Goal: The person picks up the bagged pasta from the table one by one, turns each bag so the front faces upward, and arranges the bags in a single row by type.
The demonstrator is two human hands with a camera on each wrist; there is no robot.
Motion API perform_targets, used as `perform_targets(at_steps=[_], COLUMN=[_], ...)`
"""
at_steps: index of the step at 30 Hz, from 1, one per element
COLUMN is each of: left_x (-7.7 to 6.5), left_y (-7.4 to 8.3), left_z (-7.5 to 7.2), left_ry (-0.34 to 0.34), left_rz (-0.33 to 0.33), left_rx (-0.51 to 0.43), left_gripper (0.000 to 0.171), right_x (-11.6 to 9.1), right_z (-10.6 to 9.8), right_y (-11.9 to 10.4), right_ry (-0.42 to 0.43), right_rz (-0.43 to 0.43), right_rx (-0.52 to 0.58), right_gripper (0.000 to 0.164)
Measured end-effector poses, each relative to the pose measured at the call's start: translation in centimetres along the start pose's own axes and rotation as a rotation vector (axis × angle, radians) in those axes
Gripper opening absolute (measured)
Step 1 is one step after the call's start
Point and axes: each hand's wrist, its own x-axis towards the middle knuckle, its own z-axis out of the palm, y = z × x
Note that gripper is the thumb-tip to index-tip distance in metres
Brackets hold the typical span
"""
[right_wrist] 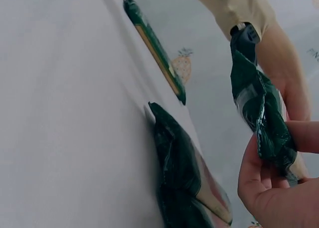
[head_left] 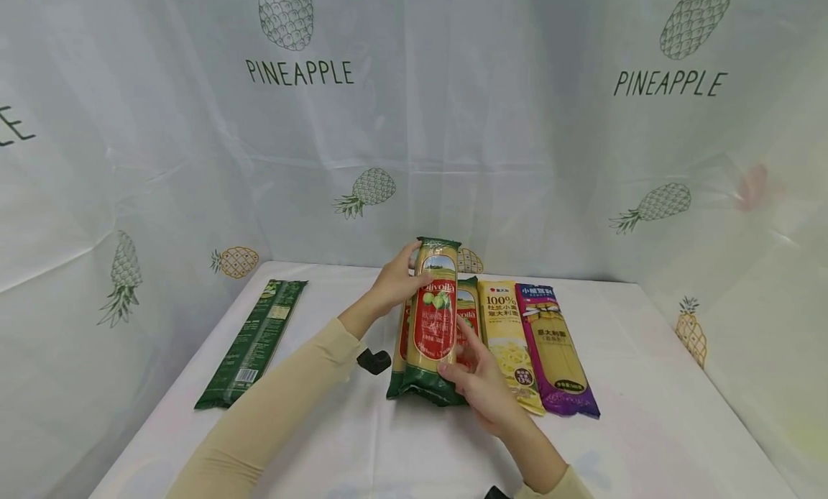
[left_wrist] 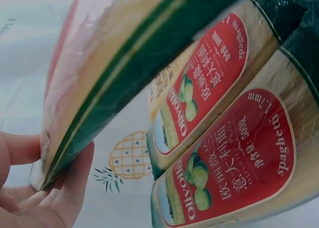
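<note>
Both hands hold one Olivoilà spaghetti packet (head_left: pixel 435 319), with green ends and a red label, raised and tilted over the others. My left hand (head_left: pixel 394 282) grips its upper end, thumb across the front. At the lower right side, my right hand (head_left: pixel 486 390) pinches the packet's green end (right_wrist: pixel 266 123) between thumb and fingers. Beneath lie two matching spaghetti packets side by side, one spaghetti packet (left_wrist: pixel 249 153) nearer the left wrist camera and another spaghetti packet (left_wrist: pixel 204 83) beyond it. The raised packet partly hides both in the head view.
To the right lie a yellow pasta packet (head_left: pixel 509 341) and a purple pasta packet (head_left: pixel 558 351). A green packet (head_left: pixel 255 344) lies apart at the left, barcode side up. The white-covered table (head_left: pixel 330 441) meets a pineapple-print curtain (head_left: pixel 466 125) behind.
</note>
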Motion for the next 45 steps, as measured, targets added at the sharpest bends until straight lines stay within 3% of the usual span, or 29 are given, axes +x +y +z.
perform_targets(at_steps=[4,7,14,19,23,30,38,45], left_x=[0.1,0.4,0.7,0.9,1.0,0.8,1.0,1.3], left_y=[-0.2,-0.6,-1.6,-2.7,-3.7,-4.8,-6.2,-8.4], left_z=[-0.4,-0.6,-1.4,-2.2,-2.8,-4.3,-6.9,-8.0], left_ry=[0.017,0.032,0.01,-0.034,-0.042,-0.045,-0.065,-0.076], left_rz=[0.051,0.061,-0.026,-0.076,-0.093,-0.113,-0.125,-0.143], left_rx=[0.08,0.086,-0.064,-0.205,-0.263,-0.27,-0.256,-0.24], left_gripper=[0.078,0.078,0.079,0.071,0.072,0.07,0.07,0.07], right_x=[-0.1,-0.2,-0.1,0.3,0.5,1.1,2.8,4.2], right_z=[0.6,0.9,1.6,2.0,2.1,2.6,4.3,6.2], right_y=[-0.4,-0.5,-0.5,-0.7,-0.9,-1.3,-1.5,-0.7], right_ry=[0.033,0.048,0.067,0.004,-0.071,-0.195,-0.209,-0.182], right_rz=[-0.024,-0.044,-0.025,0.042,0.09,0.139,0.085,0.044], right_rx=[-0.006,-0.017,-0.082,-0.074,-0.155,-0.186,-0.213,-0.3], right_gripper=[0.089,0.089,0.085,0.086,0.089,0.098,0.091,0.089])
